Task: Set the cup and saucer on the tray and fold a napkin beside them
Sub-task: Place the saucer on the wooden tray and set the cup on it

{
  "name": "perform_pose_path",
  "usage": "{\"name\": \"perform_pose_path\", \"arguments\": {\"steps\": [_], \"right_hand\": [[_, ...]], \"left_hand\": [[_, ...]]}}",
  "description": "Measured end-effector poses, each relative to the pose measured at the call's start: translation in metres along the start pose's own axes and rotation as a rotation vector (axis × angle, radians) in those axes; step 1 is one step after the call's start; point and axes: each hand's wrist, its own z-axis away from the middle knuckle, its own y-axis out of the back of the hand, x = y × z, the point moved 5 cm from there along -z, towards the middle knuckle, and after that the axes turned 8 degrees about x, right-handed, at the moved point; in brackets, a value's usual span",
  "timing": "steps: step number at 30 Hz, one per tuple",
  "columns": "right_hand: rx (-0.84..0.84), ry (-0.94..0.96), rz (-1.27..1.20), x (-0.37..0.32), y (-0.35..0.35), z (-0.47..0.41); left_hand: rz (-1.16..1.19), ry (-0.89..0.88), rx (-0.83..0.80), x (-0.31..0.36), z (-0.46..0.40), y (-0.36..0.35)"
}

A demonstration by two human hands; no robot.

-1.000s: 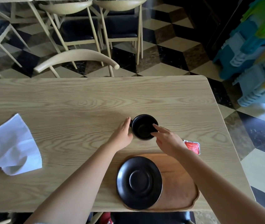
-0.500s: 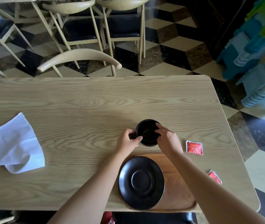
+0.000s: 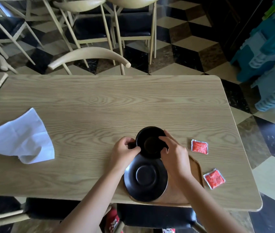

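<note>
Setting: a pale wood-grain desk [image 3: 99,105] seen from above by a camera on the person's head, with two bare forearms reaching in from the near edge.
Cup: a black cup [image 3: 151,142] sits upright near the middle of the desk, its open mouth facing the camera. Its near edge overlaps the far rim of the saucer in this view; whether it rests on the desk or is lifted cannot be told.
Left hand: the left hand [image 3: 125,151] has its fingers curled at the cup's left side, where the handle is, and appears to pinch it.
Right hand: the right hand [image 3: 173,152] grips the cup's right side, with fingers bent over the rim and the thumb against the near wall.
Saucer: a black saucer [image 3: 146,178] with a round centre well lies on the left part of the tray, nearer the person than the cup.
Tray: a brown wooden tray [image 3: 196,170] with rounded corners lies at the near edge of the desk, partly hidden by the right forearm.
Napkin: a white napkin [image 3: 19,140] lies rumpled and unfolded at the left end of the desk, well apart from the tray.
Packets: two small red packets, one [image 3: 199,146] to the right of the cup and another [image 3: 214,179] just beside the tray's right edge.
Background: pale chairs [image 3: 89,54] with dark seats stand on a floor of dark and light tiles beyond the desk.
</note>
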Motion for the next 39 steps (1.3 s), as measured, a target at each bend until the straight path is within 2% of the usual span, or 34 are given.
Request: {"name": "perform_pose_path", "arguments": {"steps": [2, 5, 9, 22, 29, 39], "right_hand": [[0.032, -0.058, -0.145, -0.002, -0.001, 0.019], [0.041, -0.289, -0.413, 0.006, -0.006, 0.041], [-0.056, -0.451, -0.456, 0.018, -0.017, 0.061], [-0.195, -0.554, -0.403, 0.047, -0.033, 0.083], [-0.178, -0.55, -0.438, 0.049, -0.033, 0.084], [-0.207, -0.572, -0.464, 0.052, -0.031, 0.087]], "left_hand": [[0.028, 0.044, 0.029, -0.009, 0.016, 0.01], [0.108, 0.112, 0.052, -0.028, 0.037, 0.021], [0.128, 0.132, 0.066, -0.045, 0.055, 0.026], [0.102, 0.168, -0.032, -0.075, 0.068, 0.023], [0.154, 0.15, -0.113, -0.079, 0.064, 0.021], [0.203, 0.149, -0.12, -0.088, 0.062, 0.017]]}}
